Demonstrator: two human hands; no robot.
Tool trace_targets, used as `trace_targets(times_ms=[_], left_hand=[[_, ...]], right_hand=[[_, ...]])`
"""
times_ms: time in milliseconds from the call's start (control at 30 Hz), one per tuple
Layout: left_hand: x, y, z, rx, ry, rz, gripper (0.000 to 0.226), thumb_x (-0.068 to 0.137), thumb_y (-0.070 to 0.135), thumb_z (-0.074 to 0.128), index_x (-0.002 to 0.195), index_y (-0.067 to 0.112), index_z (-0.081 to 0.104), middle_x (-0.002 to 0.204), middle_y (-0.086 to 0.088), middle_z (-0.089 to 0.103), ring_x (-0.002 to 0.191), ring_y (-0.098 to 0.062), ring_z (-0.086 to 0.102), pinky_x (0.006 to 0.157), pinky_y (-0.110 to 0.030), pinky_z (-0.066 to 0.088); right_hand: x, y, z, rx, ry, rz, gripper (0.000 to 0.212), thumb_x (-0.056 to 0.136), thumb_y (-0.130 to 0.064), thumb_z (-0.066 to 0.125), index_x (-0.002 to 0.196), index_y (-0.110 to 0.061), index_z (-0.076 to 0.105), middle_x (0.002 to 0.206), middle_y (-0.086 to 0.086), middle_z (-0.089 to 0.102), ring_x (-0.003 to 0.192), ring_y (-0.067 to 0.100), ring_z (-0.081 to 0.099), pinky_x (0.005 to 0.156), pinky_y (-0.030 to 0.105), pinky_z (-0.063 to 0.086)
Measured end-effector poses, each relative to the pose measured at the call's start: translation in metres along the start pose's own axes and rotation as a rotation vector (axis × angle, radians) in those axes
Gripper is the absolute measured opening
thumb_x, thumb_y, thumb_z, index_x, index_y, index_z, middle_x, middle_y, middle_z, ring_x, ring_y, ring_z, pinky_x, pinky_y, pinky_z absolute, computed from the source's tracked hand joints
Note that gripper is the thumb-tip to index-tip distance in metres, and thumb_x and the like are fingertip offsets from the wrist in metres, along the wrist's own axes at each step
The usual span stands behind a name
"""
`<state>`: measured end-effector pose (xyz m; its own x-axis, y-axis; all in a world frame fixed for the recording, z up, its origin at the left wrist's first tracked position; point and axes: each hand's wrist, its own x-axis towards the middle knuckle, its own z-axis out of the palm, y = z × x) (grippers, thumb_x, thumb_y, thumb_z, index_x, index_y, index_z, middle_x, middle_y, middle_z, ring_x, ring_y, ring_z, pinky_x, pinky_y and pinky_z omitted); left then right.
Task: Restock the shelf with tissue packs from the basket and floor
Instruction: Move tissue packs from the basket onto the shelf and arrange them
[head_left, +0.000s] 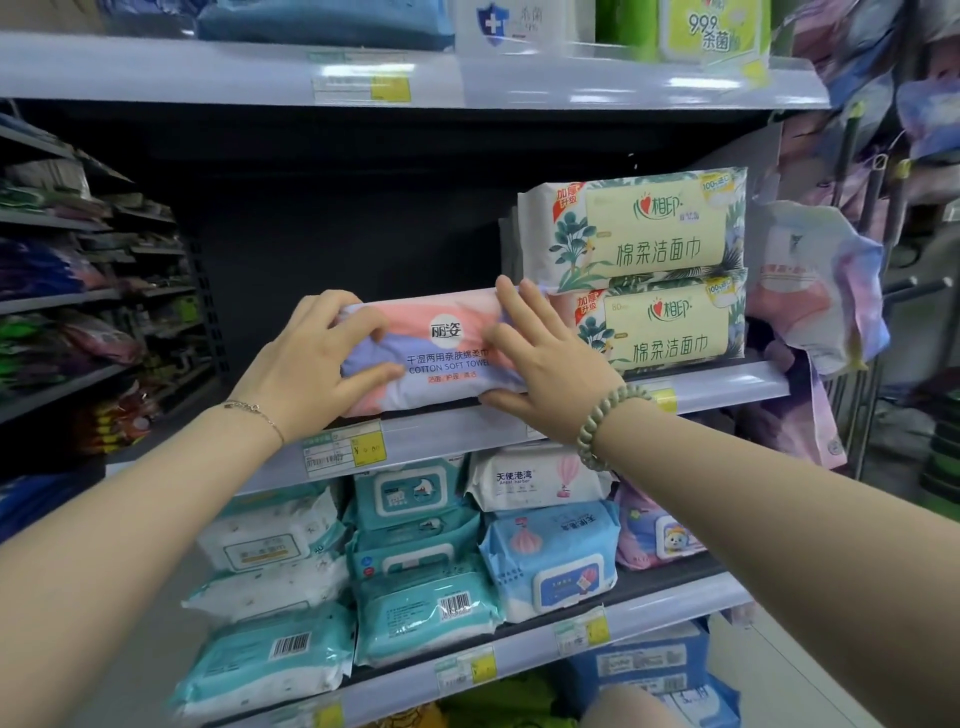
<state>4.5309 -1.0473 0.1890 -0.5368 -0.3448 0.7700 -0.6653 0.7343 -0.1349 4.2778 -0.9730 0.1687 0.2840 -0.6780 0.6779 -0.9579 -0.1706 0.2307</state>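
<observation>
Currently at the front lip of the middle shelf (727, 382): tissue pack (441, 343), pink and lilac, lying lengthwise, label facing out. Clasped at its left end by left hand (311, 358), fingers curled over the top, thumb on the front face. Pressed at its right end by right hand (545, 364), fingers straight and spread flat against the wrapper, thumb along the lower edge; nothing clenched on that side. Thin chain bracelet (254, 410) on left wrist, bead bracelet (605, 421) on right. Just beside the pack's right end, contact hidden by the right hand: two leaf-print packs (649, 228), stacked one on the other, same shelf. Yellow price tag (345, 449) on the shelf rail, below the left hand. Further down: lower shelf (675, 605) with wipe packs (415, 571) in teal, white and blue, stacked in columns. Up above: top shelf (156, 73) with more packets, blurred. Far right: printed bags (821, 291) hanging beside the shelving.
</observation>
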Motion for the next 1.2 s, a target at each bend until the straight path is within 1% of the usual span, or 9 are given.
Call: trace_targets(times_ms=[133, 233, 300, 400, 500, 567, 667, 900, 1200], left_hand=[[0.003, 0.001, 0.007, -0.074, -0.004, -0.116, 0.037, 0.081, 0.046, 0.068, 0.103, 0.016, 0.059, 0.11, -0.005, 0.044, 0.102, -0.024, 0.04, 0.082, -0.039, 0.046], [0.004, 0.006, 0.015, -0.072, -0.024, -0.143, 0.03, 0.081, 0.033, 0.073, 0.1, 0.012, 0.061, 0.112, -0.008, 0.042, 0.105, -0.025, 0.038, 0.086, -0.038, 0.044], [0.005, 0.013, 0.018, -0.044, -0.046, -0.142, 0.027, 0.082, 0.031, 0.071, 0.098, 0.013, 0.06, 0.114, -0.007, 0.041, 0.108, -0.023, 0.036, 0.081, -0.039, 0.045], [0.005, 0.024, 0.019, 0.086, -0.005, -0.096, 0.021, 0.081, 0.026, 0.07, 0.095, 0.013, 0.059, 0.122, -0.008, 0.045, 0.114, -0.023, 0.034, 0.071, -0.041, 0.049], [0.007, 0.042, 0.019, 0.215, 0.059, 0.043, 0.022, 0.078, 0.029, 0.059, 0.092, 0.012, 0.06, 0.123, -0.012, 0.05, 0.114, -0.029, 0.037, 0.075, -0.045, 0.045], [0.009, 0.059, 0.022, 0.233, 0.052, 0.12, 0.03, 0.077, 0.033, 0.049, 0.093, 0.011, 0.061, 0.121, -0.013, 0.052, 0.112, -0.031, 0.04, 0.076, -0.045, 0.044], [0.009, 0.083, 0.032, 0.193, 0.014, 0.2, 0.033, 0.075, 0.034, 0.047, 0.094, 0.012, 0.061, 0.115, -0.014, 0.056, 0.108, -0.031, 0.044, 0.078, -0.044, 0.047], [0.005, 0.134, 0.07, 0.148, -0.108, 0.303, 0.038, 0.071, 0.036, 0.045, 0.1, 0.014, 0.056, 0.111, -0.011, 0.057, 0.101, -0.028, 0.047, 0.071, -0.04, 0.047], [0.004, 0.213, 0.127, -0.02, -0.288, 0.365, 0.039, 0.072, 0.04, 0.041, 0.1, 0.019, 0.058, 0.097, 0.001, 0.057, 0.088, -0.024, 0.057, 0.064, -0.038, 0.046]], right_hand=[[-0.001, -0.002, 0.004, -0.006, -0.089, 0.013, 0.056, 0.09, -0.052, 0.049, 0.138, -0.026, 0.034, 0.159, 0.005, -0.004, 0.146, 0.027, -0.003, 0.115, 0.045, 0.018], [-0.007, -0.002, 0.01, 0.013, -0.172, 0.058, 0.053, 0.092, -0.055, 0.04, 0.139, -0.033, 0.028, 0.159, 0.0, -0.008, 0.146, 0.022, -0.002, 0.115, 0.043, 0.019], [-0.013, -0.001, 0.011, 0.024, -0.195, 0.085, 0.054, 0.093, -0.055, 0.036, 0.141, -0.034, 0.027, 0.159, -0.001, -0.007, 0.146, 0.02, 0.0, 0.114, 0.043, 0.019], [-0.019, -0.002, 0.006, -0.015, -0.163, 0.09, 0.051, 0.093, -0.05, 0.038, 0.137, -0.025, 0.035, 0.155, 0.006, 0.016, 0.141, 0.023, 0.018, 0.108, 0.043, 0.029], [-0.026, -0.003, 0.0, -0.083, -0.055, 0.018, 0.043, 0.086, -0.039, 0.048, 0.121, -0.015, 0.049, 0.13, 0.009, 0.047, 0.116, 0.028, 0.046, 0.085, 0.041, 0.044], [-0.031, -0.002, -0.002, -0.119, 0.002, -0.023, 0.038, 0.079, -0.035, 0.054, 0.109, -0.012, 0.055, 0.115, 0.01, 0.056, 0.1, 0.03, 0.054, 0.075, 0.039, 0.046], [-0.043, 0.004, -0.003, -0.172, 0.013, -0.047, 0.035, 0.076, -0.034, 0.054, 0.103, -0.012, 0.057, 0.104, 0.009, 0.057, 0.09, 0.03, 0.054, 0.072, 0.039, 0.046], [-0.098, 0.036, -0.009, -0.234, -0.057, 0.018, 0.028, 0.073, -0.031, 0.048, 0.092, -0.012, 0.054, 0.096, 0.009, 0.056, 0.084, 0.03, 0.052, 0.065, 0.038, 0.043], [-0.188, 0.086, -0.009, -0.295, -0.242, 0.218, 0.034, 0.074, -0.035, 0.047, 0.1, -0.014, 0.056, 0.096, 0.006, 0.055, 0.083, 0.029, 0.052, 0.066, 0.04, 0.043]])
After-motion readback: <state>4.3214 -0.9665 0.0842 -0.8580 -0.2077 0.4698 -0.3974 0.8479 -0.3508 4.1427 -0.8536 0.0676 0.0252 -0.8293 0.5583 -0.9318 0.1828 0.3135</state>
